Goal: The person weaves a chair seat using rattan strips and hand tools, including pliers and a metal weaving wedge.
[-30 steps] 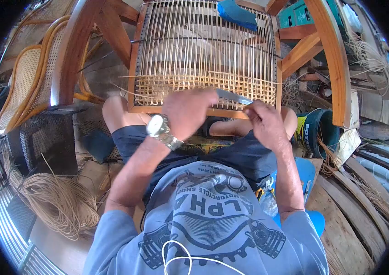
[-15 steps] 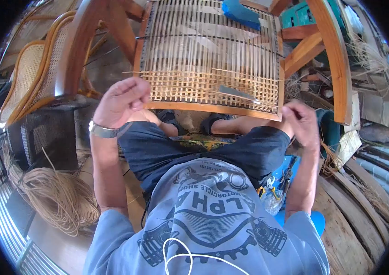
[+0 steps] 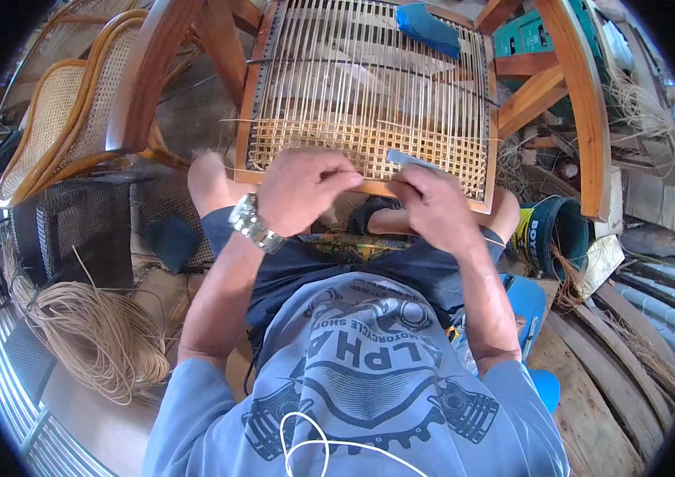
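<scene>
The wooden chair frame (image 3: 244, 151) in front of me holds a half-woven cane seat (image 3: 353, 139). Long strands run front to back, with a tight grid along the front. My left hand (image 3: 306, 191), with a metal watch on its wrist, is closed in a pinch over the front edge. A thin cane strand (image 3: 231, 168) sticks out to its left; most of it is hidden. Close by, my right hand (image 3: 437, 207) also pinches at the front rail, its fingertips partly hiding what they hold. A flat metal blade (image 3: 413, 160) lies on the weave just beyond it.
A blue cloth-like piece (image 3: 429, 30) rests on the far strands. Left are a coil of cane (image 3: 91, 338), a black mesh bin (image 3: 87, 230) and a cane-backed chair (image 3: 43, 127). To the right stand a dark bucket (image 3: 548, 238) and wooden planks (image 3: 592, 374).
Both hands have moved inward from the seat's front corners and now meet near the middle of the front rail. The view has shifted slightly.
</scene>
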Demonstrator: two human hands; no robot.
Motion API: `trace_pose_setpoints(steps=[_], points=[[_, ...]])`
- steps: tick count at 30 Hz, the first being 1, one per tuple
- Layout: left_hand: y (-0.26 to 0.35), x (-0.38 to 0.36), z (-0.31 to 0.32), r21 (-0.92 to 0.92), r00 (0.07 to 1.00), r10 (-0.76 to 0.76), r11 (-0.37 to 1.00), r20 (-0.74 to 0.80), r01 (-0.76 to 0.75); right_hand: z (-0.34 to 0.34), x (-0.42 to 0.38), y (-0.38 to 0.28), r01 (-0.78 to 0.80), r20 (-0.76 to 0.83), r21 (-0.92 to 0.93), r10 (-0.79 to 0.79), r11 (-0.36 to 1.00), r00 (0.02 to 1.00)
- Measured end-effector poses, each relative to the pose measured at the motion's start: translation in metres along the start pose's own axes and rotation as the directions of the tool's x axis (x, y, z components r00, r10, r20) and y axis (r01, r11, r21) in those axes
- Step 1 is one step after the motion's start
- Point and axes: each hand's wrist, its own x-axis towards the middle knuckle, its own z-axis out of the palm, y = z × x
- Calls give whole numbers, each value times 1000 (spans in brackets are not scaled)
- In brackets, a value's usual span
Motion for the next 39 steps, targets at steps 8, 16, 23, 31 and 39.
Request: trace_pose_setpoints(steps=[8, 16, 23, 31, 39], points=[[-26, -3, 3, 310, 988, -140, 944, 60, 115, -23, -23, 32, -35, -105, -276, 6, 961, 994], [-5, 18, 5, 108, 978, -154, 984, 140, 139, -18, -12, 2, -213, 53, 6, 213, 977, 976], [7, 28, 18, -116, 991, -105, 989, -82, 95, 7, 2, 19, 9, -86, 103, 0, 995, 996], [-1, 27, 42, -756, 933, -337, 641, -124, 131, 14, 5, 15, -394, 253, 806, 345, 441, 904], [-5, 22, 49, -416, 872, -244, 908, -424, 51, 13, 11, 12, -382, 195, 683, 349, 622, 917]])
